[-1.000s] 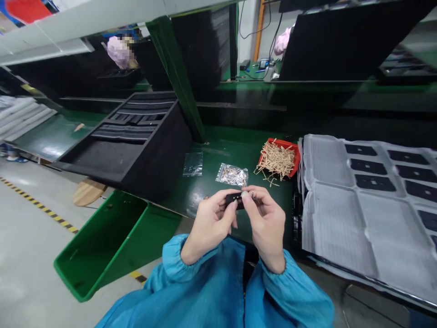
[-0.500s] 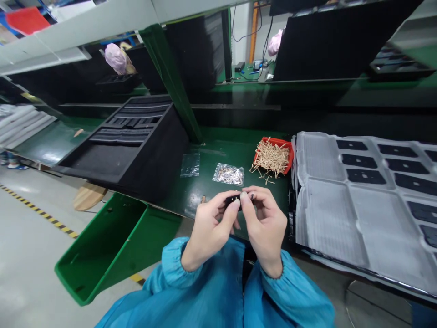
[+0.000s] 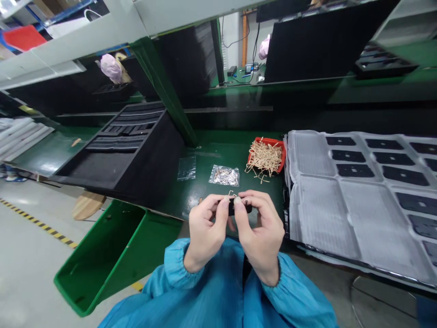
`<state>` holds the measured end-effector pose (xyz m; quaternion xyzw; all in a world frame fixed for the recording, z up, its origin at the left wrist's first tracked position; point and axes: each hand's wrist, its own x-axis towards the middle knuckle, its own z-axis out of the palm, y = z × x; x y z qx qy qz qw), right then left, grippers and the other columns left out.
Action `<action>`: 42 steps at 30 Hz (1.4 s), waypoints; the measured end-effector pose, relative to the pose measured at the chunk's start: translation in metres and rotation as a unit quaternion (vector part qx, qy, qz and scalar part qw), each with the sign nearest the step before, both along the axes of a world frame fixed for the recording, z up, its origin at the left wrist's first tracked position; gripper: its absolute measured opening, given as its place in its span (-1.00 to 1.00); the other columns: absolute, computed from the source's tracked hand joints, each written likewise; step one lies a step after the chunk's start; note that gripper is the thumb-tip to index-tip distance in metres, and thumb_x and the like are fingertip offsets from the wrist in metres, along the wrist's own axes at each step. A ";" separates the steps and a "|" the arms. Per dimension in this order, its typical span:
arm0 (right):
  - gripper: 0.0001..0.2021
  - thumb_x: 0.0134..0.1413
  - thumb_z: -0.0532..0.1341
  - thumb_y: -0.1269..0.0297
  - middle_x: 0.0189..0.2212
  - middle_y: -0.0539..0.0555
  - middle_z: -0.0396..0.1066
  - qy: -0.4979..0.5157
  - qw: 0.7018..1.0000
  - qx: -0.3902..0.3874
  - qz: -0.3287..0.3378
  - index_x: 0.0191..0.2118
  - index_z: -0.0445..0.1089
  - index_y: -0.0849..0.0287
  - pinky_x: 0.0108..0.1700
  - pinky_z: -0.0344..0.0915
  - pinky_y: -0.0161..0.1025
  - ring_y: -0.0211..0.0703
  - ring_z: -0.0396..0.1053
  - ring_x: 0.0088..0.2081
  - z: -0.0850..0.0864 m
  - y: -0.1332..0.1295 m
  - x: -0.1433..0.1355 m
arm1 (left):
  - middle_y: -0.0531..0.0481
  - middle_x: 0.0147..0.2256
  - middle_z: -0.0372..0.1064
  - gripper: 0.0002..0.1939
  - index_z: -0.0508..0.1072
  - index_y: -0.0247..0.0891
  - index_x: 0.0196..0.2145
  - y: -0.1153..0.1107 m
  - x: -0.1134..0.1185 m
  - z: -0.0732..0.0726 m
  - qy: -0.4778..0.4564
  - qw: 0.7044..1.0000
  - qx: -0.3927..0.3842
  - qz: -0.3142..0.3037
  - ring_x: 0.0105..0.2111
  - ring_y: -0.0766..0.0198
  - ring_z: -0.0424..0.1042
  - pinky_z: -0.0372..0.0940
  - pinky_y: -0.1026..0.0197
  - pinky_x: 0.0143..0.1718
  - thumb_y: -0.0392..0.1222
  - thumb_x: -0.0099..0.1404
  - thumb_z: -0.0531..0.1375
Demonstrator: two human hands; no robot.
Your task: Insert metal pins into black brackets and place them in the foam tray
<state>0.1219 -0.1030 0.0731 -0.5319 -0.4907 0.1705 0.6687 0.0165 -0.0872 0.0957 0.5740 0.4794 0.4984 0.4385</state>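
Observation:
Close to my body, over the bench's front edge, both hands grip a small black plastic part [image 3: 232, 208]. My left hand [image 3: 206, 230] pinches its left end, thumb on top. My right hand [image 3: 261, 228] holds the other end, its thumb pressed near the middle beside the left thumb. Thin bent metal pieces [image 3: 232, 193] stick out past the part's far side; where they meet it is hidden by fingers. Just beyond lies a clear zip bag [image 3: 224, 176] with many small shiny metal pieces. Behind my right hand, a red bin [image 3: 283, 155] holds a heap of tan strips [image 3: 264, 157].
A flat clear bag [image 3: 186, 168] lies on the green bench [image 3: 211, 146]. White trays [image 3: 327, 214] with several flat black parts stand at right. A large black foam box [image 3: 143, 155] is at left, above a green floor bin [image 3: 99, 259]. Pink caps [image 3: 111, 68] show people opposite.
My thumbs have come closer together on the black part, which now sits more level. The bent metal pieces show more clearly beyond the fingers. The view has shifted slightly.

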 end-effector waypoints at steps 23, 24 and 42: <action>-0.90 0.27 0.26 0.46 -0.25 0.06 0.50 -0.018 1.000 0.017 0.010 -0.25 0.42 0.11 -0.11 0.50 -0.17 -0.16 0.52 -0.17 0.003 0.001 -0.002 | 0.09 -0.57 0.37 -0.74 0.57 -0.25 -0.23 -0.002 0.000 -0.011 0.016 0.998 0.006 0.057 -0.67 0.43 0.25 0.21 0.39 -0.66 -0.02 0.48 0.22; -0.90 0.27 0.26 0.46 -0.25 0.06 0.50 -0.019 1.000 0.017 0.012 -0.25 0.42 0.10 -0.11 0.50 -0.16 -0.15 0.52 -0.18 0.004 0.002 -0.002 | 0.07 -0.54 0.40 -0.73 0.57 -0.25 -0.23 -0.002 -0.001 -0.012 0.021 0.998 0.009 0.056 -0.66 0.42 0.26 0.24 0.38 -0.64 -0.01 0.49 0.21; -0.66 0.29 0.26 0.43 -0.14 0.09 0.55 0.017 0.999 -0.001 0.038 0.14 0.40 0.08 -0.11 0.57 -0.19 -0.17 0.56 -0.16 -0.010 -0.009 0.002 | 0.19 -0.71 0.24 -0.58 0.43 -0.26 -0.29 0.002 -0.005 0.011 -0.011 0.998 -0.035 0.058 -0.80 0.41 0.25 0.17 0.41 -0.76 0.18 0.48 0.16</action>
